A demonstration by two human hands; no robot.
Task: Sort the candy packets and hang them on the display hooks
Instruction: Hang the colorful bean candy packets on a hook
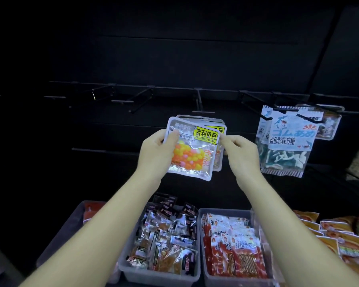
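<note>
I hold a small stack of candy packets [192, 150] with orange, yellow and pink balls and a yellow label, raised in front of the dark display wall. My left hand [157, 151] grips the stack's left edge, thumb on the front. My right hand [239, 151] pinches the right edge near the top. Black display hooks [140, 100] jut from a rail above; those over the stack are bare. To the right, several blue-and-white shark gummy packets [286, 141] hang on a hook.
Below stand grey bins: one [153, 276] with mixed dark and clear snack packets, one [232, 280] with red packets. Orange packets [336, 237] lie at the right. A reddish packet [327, 126] hangs behind the shark ones. A dark bin [71, 228] sits at left.
</note>
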